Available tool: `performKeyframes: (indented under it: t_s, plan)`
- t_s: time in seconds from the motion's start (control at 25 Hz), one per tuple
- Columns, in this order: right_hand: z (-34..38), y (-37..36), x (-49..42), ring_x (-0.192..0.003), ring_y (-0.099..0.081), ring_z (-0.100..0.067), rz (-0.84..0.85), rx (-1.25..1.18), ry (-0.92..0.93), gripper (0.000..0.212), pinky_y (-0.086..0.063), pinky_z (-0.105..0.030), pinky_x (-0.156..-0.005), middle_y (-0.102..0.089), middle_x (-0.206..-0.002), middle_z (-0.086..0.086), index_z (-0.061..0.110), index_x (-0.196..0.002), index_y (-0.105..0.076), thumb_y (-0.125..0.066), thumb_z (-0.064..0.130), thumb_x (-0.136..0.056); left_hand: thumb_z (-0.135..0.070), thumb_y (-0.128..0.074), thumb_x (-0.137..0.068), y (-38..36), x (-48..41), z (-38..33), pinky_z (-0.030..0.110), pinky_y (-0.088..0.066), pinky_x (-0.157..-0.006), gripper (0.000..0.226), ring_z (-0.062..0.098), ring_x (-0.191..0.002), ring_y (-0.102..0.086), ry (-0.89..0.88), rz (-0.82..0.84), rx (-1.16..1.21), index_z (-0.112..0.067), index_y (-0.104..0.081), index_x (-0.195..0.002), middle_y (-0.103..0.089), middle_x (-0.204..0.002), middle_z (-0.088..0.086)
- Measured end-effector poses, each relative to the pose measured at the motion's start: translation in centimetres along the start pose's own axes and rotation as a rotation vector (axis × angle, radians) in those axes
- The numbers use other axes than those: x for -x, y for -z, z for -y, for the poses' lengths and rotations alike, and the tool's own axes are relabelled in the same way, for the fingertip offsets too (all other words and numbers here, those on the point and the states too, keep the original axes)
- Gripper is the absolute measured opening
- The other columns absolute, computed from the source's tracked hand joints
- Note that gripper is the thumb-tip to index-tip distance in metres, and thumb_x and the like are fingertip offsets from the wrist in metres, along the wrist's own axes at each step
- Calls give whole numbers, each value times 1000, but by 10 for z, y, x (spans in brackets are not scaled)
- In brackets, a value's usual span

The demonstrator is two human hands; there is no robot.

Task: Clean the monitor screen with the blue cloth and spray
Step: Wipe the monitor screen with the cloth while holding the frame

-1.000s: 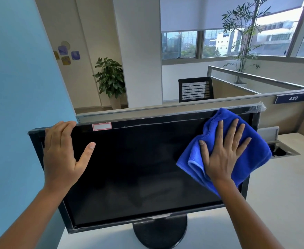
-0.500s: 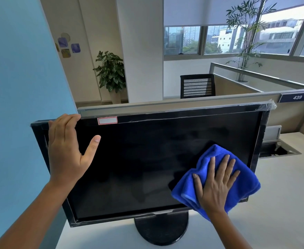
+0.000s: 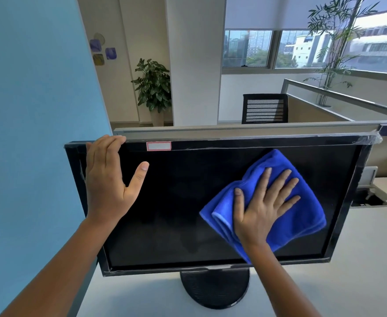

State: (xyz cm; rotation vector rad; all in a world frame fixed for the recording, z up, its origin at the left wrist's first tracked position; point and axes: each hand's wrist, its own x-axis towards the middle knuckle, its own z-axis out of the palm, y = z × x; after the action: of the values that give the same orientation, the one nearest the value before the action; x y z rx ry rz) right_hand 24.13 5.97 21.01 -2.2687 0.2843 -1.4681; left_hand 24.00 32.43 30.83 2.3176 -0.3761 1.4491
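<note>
A black monitor (image 3: 176, 213) with a dark screen stands on a round base on the desk. My left hand (image 3: 110, 179) holds its top left corner, fingers curled over the upper edge and thumb out on the screen. My right hand (image 3: 263, 204) lies flat with fingers spread on a folded blue cloth (image 3: 302, 202), pressing it against the right half of the screen. No spray bottle is in view.
A blue partition (image 3: 34, 133) rises close on the left. A grey desk divider (image 3: 245, 130) runs behind the monitor. An open cable box (image 3: 371, 199) sits in the white desk (image 3: 359, 259) at the right. A black chair (image 3: 264, 108) and potted plants stand farther back.
My right hand slid the cloth down from the top right corner to the lower right edge, then back up and left onto the screen's right half. My left hand kept its grip.
</note>
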Motion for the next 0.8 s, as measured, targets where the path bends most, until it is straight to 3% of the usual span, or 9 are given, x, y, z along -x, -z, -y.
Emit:
performKeyframes:
  t_s: [0.2, 0.4, 0.6, 0.8]
  plan:
    - [58, -19, 27, -143, -9, -43, 34, -21, 233, 68, -3, -65, -111, -19, -152, -19, 16, -146, -26, -39, 54, -91, -47, -39, -93, -2, 1, 1, 50, -32, -107, 60, 36, -120, -44, 6, -10, 16, 4, -49, -120, -54, -121, 24]
    - [121, -41, 67, -146, -13, -27, 135, -106, 581, 60, -1, -55, -116, -24, -153, -6, 24, -143, -39, -48, 52, -90, -44, -41, -94, -4, 0, 1, 53, -31, -107, 57, 37, -119, -45, -2, -32, 22, 6, -50, -119, -54, -120, 24]
    - [146, -59, 118, -145, -18, -25, 252, -119, 817, 47, -6, -50, -118, -48, -144, -3, 21, -135, -48, -50, 40, -91, -44, -42, -93, -4, 2, 0, 54, -32, -107, 56, 34, -121, -44, 16, -25, 20, 4, -49, -120, -53, -122, 23]
    - [121, -56, 150, -146, -15, -20, 314, 8, 918, 57, -6, -46, -119, -24, -155, 1, 28, -145, -34, -47, 45, -92, -45, -43, -93, -2, 3, 0, 57, -35, -102, 57, 35, -120, -45, -5, -21, 11, 5, -49, -120, -54, -121, 24]
